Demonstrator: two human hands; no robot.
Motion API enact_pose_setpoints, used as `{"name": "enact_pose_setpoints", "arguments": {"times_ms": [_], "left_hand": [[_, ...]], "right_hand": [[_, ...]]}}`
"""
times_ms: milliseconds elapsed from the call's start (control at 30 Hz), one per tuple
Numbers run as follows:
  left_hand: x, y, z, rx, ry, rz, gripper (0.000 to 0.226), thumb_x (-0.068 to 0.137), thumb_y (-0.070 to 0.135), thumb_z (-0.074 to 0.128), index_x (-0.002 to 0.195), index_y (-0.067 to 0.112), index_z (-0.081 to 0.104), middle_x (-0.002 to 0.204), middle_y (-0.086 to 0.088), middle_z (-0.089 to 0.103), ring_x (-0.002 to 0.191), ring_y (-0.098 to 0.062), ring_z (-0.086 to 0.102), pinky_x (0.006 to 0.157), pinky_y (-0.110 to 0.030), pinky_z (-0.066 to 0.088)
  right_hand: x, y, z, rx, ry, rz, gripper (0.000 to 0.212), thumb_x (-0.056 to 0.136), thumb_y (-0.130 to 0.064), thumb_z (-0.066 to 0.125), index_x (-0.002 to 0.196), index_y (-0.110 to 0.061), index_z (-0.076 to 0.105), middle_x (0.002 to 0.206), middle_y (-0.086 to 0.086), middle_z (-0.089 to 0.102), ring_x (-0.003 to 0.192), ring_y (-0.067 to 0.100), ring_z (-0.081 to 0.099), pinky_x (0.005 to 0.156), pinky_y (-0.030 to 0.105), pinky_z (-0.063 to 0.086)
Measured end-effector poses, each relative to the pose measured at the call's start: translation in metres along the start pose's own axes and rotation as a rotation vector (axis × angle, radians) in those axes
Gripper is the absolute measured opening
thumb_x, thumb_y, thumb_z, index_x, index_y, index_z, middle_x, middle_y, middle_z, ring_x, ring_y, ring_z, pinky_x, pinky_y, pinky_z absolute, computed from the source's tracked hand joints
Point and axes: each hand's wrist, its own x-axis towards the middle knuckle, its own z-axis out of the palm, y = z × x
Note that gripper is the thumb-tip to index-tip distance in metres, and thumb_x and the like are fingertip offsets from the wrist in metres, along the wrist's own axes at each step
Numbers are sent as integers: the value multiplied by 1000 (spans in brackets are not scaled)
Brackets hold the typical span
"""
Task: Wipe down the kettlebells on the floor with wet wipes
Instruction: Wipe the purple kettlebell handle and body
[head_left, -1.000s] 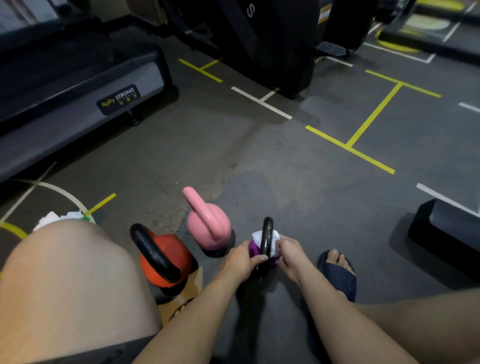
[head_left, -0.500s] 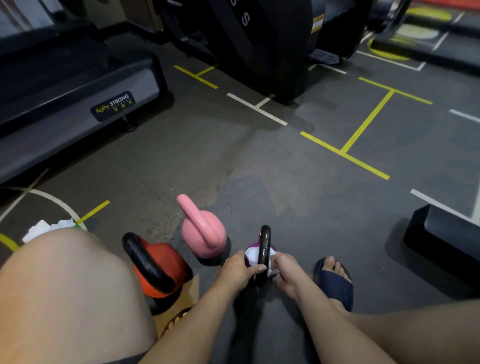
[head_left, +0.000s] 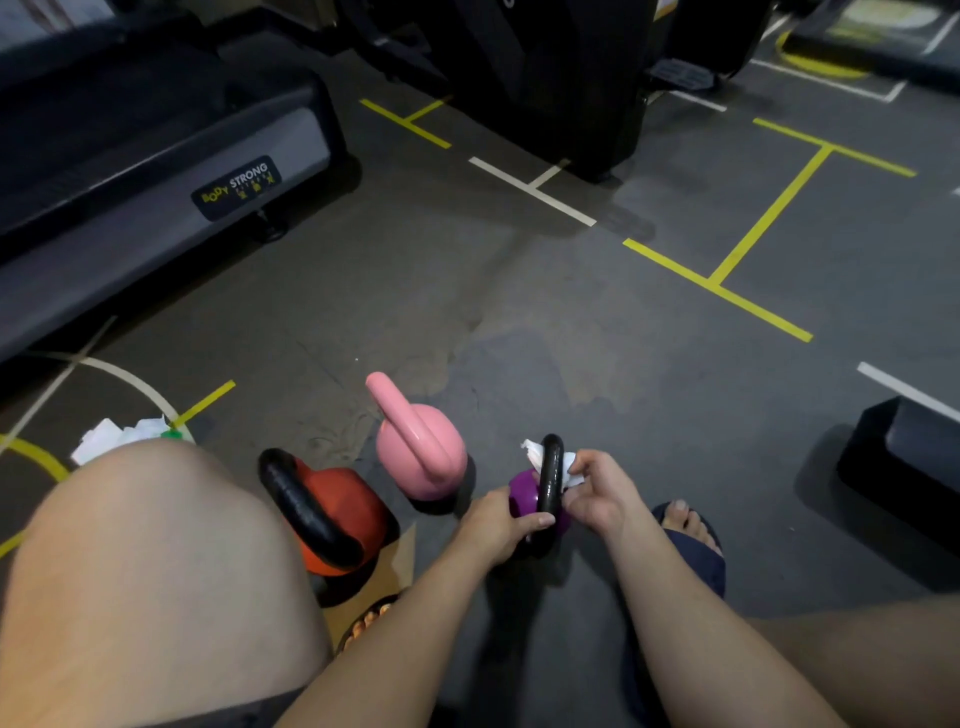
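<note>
Wipe (head_left: 531, 451) seemingly around purple kettlebell (head_left: 522, 492) handle (head_left: 550, 475)

Purple kettlebell (head_left: 521, 493) upright (white wipe (head_left: 569, 462) on handle)

Dim gym: grey floor (head_left: 519, 322) taped yellow and white, treadmill (head_left: 130, 171) at left.

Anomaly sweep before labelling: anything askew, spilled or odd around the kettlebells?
Nothing spilled or tipped. Two minor oddities: a loose heap of crumpled white wipes lies at the far left, and the floor beyond the pink kettlebell has a pale blotchy patch that looks worn or stained.
</note>
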Motion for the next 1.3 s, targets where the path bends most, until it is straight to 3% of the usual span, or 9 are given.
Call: {"name": "enact_pose_setpoints", "arguments": {"times_ms": [200, 333, 400, 500, 633, 800, 967, 1200, 1300], "left_hand": [[-2, 0, -9, 29, 47, 31, 61, 78, 47, 82, 128, 17, 64, 122, -9, 69, 113, -28, 63, 86, -28, 46], [-9, -4, -5, 26, 77, 68, 54, 75, 53, 79, 121, 29, 67, 115, -4, 73, 108, -27, 66, 90, -33, 52], [-9, -7, -1, 16, 81, 94, 56, 73, 56, 75, 124, 34, 65, 114, 1, 73, 108, -23, 67, 93, -35, 52], [-12, -5, 3, 38, 77, 150, 61, 80, 49, 73, 137, 35, 56, 125, 1, 69, 117, -23, 63, 97, -34, 50], [-11, -2, 1, 107, 110, 217, 73, 85, 45, 71, 150, 27, 42, 146, 1, 55, 135, -22, 49, 107, -34, 42], [-5, -2, 2, 101, 126, 206, 78, 83, 40, 75, 151, 35, 36, 142, 1, 57, 132, -23, 51, 105, -33, 43], [2, -9, 6, -40, 169, 18, 114, 69, 51, 86, 159, 27, 20, 148, -6, 52, 136, -25, 49, 109, -37, 42], [13, -14, 4, -154, 117, -2, 134, 51, 60, 90, 159, 21, 21, 152, -10, 47, 137, -25, 48, 112, -41, 42], [8, -12, 0, -195, 75, 13, 122, 54, 51, 92, 155, 15, 34, 147, -5, 52, 127, -17, 55, 107, -27, 43]], "right_hand": [[-1, 14, -4, -199, 36, -67, 64, 62, 7, 31, 118, 12, 62, 119, 23, 68, 110, 30, 67, 105, 36, 46], [-7, 20, -15, -388, 111, -46, 54, 65, 1, 40, 111, 15, 64, 93, 25, 70, 75, 33, 65, 63, 31, 52], [-12, 24, -19, -414, 110, -13, 52, 72, 3, 37, 117, 14, 61, 99, 29, 67, 70, 32, 64, 54, 28, 51], [-19, 25, -24, -440, 103, -2, 57, 76, 7, 27, 121, 8, 61, 114, 29, 67, 80, 34, 67, 62, 32, 55], [-19, 19, -21, -406, 123, 20, 51, 77, 10, 26, 113, 9, 62, 98, 28, 68, 71, 32, 66, 61, 34, 53], [-1, 10, -12, -295, 91, -74, 80, 40, 3, 44, 118, 18, 57, 106, 32, 64, 94, 39, 62, 86, 43, 51], [-6, -3, 6, -109, 45, -104, 52, 43, 12, 45, 94, 20, 54, 115, 44, 57, 107, 46, 64, 104, 48, 47], [11, -2, 5, -54, 46, -30, 39, 74, 21, 29, 103, 28, 53, 118, 43, 58, 98, 43, 69, 77, 38, 61], [15, 3, 0, -49, 70, -50, 34, 71, 22, 31, 94, 21, 56, 113, 40, 63, 97, 43, 70, 84, 43, 59]]}}
